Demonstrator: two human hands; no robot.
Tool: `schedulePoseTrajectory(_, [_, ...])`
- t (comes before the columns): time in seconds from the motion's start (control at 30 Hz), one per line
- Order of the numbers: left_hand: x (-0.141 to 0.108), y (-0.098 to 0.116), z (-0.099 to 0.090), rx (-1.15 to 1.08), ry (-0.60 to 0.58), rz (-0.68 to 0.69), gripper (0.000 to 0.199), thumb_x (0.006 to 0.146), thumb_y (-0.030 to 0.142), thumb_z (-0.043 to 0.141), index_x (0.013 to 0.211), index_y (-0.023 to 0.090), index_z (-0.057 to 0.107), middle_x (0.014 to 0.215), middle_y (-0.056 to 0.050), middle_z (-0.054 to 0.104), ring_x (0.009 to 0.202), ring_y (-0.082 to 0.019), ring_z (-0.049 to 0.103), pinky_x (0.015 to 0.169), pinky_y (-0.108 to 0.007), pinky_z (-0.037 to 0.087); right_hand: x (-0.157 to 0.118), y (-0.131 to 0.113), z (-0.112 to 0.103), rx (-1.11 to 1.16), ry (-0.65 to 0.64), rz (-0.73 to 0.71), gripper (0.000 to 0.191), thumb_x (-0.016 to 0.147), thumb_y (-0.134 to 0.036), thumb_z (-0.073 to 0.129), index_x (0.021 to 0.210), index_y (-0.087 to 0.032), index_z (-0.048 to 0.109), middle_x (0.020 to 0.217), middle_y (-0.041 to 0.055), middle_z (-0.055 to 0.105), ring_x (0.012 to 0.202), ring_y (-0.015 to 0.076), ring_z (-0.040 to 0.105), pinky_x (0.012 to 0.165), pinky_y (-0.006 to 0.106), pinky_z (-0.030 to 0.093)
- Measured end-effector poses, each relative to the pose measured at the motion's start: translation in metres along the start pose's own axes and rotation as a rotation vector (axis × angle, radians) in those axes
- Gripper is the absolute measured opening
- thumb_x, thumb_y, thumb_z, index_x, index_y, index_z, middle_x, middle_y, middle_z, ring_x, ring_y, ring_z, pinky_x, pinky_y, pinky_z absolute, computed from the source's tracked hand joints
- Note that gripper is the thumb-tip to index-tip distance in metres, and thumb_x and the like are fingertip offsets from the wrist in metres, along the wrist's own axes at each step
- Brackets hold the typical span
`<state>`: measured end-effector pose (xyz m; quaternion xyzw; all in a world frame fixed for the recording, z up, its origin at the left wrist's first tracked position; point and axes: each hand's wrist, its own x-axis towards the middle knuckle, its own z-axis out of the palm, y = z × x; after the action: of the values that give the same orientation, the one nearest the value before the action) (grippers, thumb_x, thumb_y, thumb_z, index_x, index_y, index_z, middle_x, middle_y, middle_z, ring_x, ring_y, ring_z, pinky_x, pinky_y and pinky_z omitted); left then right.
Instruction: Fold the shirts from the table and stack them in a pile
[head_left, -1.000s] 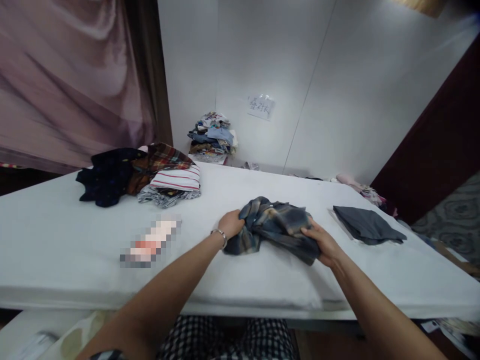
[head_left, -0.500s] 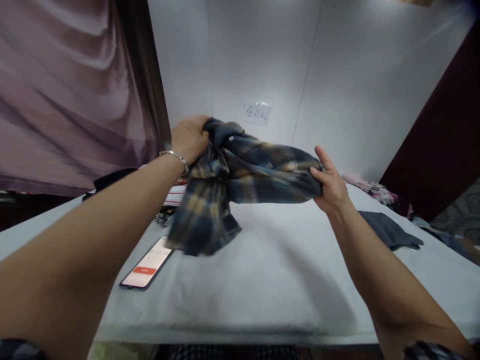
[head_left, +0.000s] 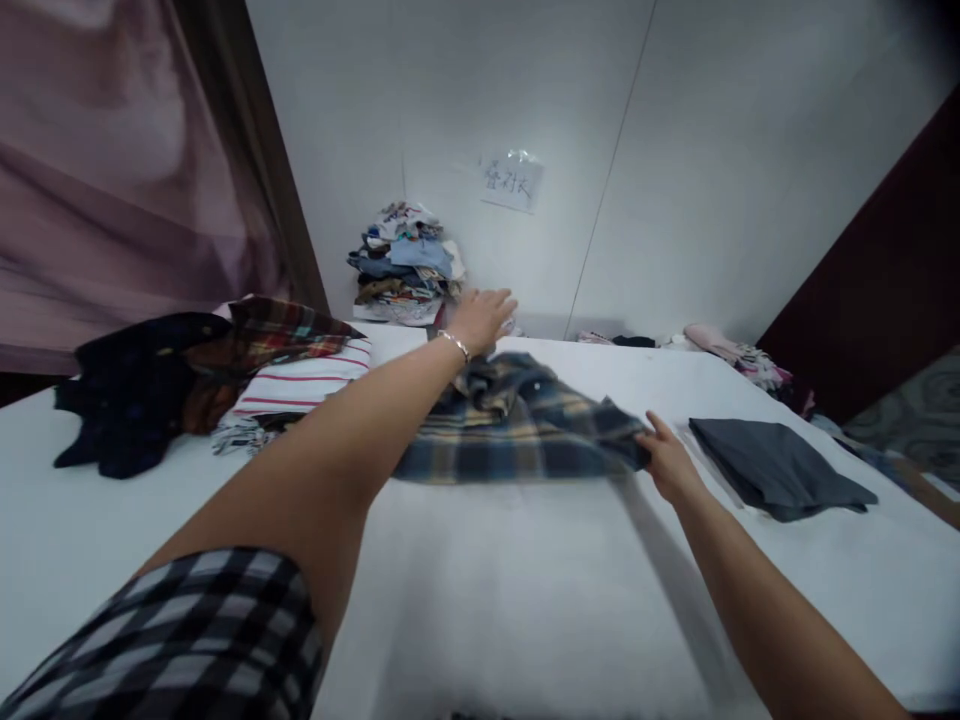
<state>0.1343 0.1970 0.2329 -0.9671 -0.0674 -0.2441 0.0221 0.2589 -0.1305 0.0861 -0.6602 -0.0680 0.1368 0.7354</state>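
A plaid shirt (head_left: 536, 430) in navy, tan and grey-blue lies spread across the middle of the white table, its upper left part bunched up. Just past that bunched cloth my left hand (head_left: 481, 318), with a bracelet at the wrist, is stretched out flat with its fingers extended and nothing gripped. At the shirt's right end my right hand (head_left: 667, 462) pinches the cloth between thumb and fingers. My left forearm covers part of the shirt's left side.
On the left lie a dark garment (head_left: 142, 390), a red plaid garment (head_left: 289, 330) and a striped white one (head_left: 300, 385). A stack of clothes (head_left: 409, 260) stands by the wall. Folded grey cloth (head_left: 780, 465) lies right. A paper sign (head_left: 512, 182) hangs on the wall.
The shirt has come down from the air onto the table and spread out. My left hand has let go and reached forward; my right hand still pinches the right end.
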Motion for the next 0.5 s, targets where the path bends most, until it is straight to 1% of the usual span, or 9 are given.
schedulePoseTrajectory(0.03, [-0.011,0.005,0.017,-0.054,-0.046,0.014,0.043,0.086,0.017,0.064,0.129,0.016,0.055,0.152,-0.008,0.043,0.138,-0.024,0.039,0.118,-0.044,0.017,0.000,0.015,-0.012,-0.014,-0.002,0.087,0.078,0.063,-0.014,0.070,0.138,-0.027,0.051,0.128,0.0089,0.065,0.089,0.0199,0.070,0.057,0.024,0.055])
schedulePoseTrajectory(0.1, [-0.038,0.010,0.041,-0.133,-0.115,0.027,0.033,0.088,0.021,0.061,0.121,0.018,0.061,0.152,-0.007,0.043,0.136,-0.023,0.040,0.118,-0.041,0.019,-0.005,0.037,-0.032,0.005,-0.020,0.184,0.085,0.063,-0.015,0.074,0.142,-0.029,0.045,0.133,0.0101,0.061,0.083,0.0207,0.071,0.055,0.027,0.057])
schedulePoseTrajectory(0.17, [-0.071,0.008,0.053,-0.172,-0.153,0.002,0.027,0.089,0.025,0.060,0.115,0.019,0.064,0.147,-0.008,0.049,0.131,-0.024,0.045,0.115,-0.041,0.026,-0.012,0.047,-0.045,0.055,-0.019,0.217,0.089,0.062,-0.016,0.077,0.142,-0.033,0.042,0.134,0.0090,0.061,0.080,0.0212,0.072,0.056,0.030,0.059])
schedulePoseTrajectory(0.2, [-0.088,0.006,0.055,-0.188,-0.165,-0.020,0.026,0.089,0.027,0.060,0.113,0.019,0.065,0.143,-0.009,0.053,0.127,-0.025,0.049,0.113,-0.040,0.030,-0.015,0.049,-0.047,0.075,-0.015,0.236,0.089,0.063,-0.017,0.078,0.142,-0.034,0.040,0.131,0.0080,0.063,0.079,0.0215,0.072,0.057,0.032,0.061])
schedulePoseTrajectory(0.27, [-0.122,0.003,0.057,-0.216,-0.186,-0.060,0.026,0.089,0.031,0.058,0.111,0.020,0.067,0.130,-0.010,0.062,0.117,-0.025,0.056,0.106,-0.040,0.038,-0.021,0.048,-0.046,0.101,-0.030,0.277,0.089,0.065,-0.019,0.079,0.142,-0.035,0.037,0.118,0.0067,0.068,0.077,0.0218,0.072,0.061,0.035,0.063])
schedulePoseTrajectory(0.33, [-0.152,0.003,0.059,-0.263,-0.221,-0.099,0.026,0.087,0.034,0.059,0.107,0.021,0.068,0.116,-0.010,0.068,0.109,-0.026,0.060,0.100,-0.039,0.043,-0.026,0.044,-0.037,0.100,-0.082,0.313,0.087,0.067,-0.021,0.081,0.141,-0.033,0.037,0.106,0.0058,0.071,0.077,0.0216,0.072,0.064,0.037,0.063])
schedulePoseTrajectory(0.37, [-0.166,0.004,0.061,-0.293,-0.245,-0.121,0.026,0.085,0.036,0.062,0.106,0.022,0.068,0.112,-0.010,0.069,0.108,-0.027,0.061,0.099,-0.040,0.044,-0.027,0.042,-0.031,0.087,-0.118,0.321,0.084,0.067,-0.022,0.082,0.139,-0.032,0.039,0.104,0.0056,0.071,0.076,0.0213,0.072,0.064,0.037,0.063])
schedulePoseTrajectory(0.47, [-0.195,0.012,0.072,-0.372,-0.298,-0.195,0.032,0.072,0.036,0.074,0.102,0.024,0.069,0.116,-0.011,0.068,0.112,-0.029,0.060,0.099,-0.041,0.044,-0.029,0.037,-0.011,0.053,-0.219,0.305,0.065,0.066,-0.021,0.082,0.124,-0.032,0.054,0.101,0.0037,0.071,0.073,0.0199,0.071,0.058,0.031,0.061])
schedulePoseTrajectory(0.5, [-0.200,0.014,0.075,-0.392,-0.273,-0.240,0.032,0.067,0.033,0.077,0.097,0.024,0.070,0.114,-0.010,0.069,0.110,-0.030,0.061,0.097,-0.040,0.045,-0.027,0.035,-0.006,0.059,-0.231,0.282,0.058,0.066,-0.020,0.081,0.118,-0.032,0.058,0.098,0.0028,0.070,0.070,0.0191,0.069,0.054,0.029,0.059])
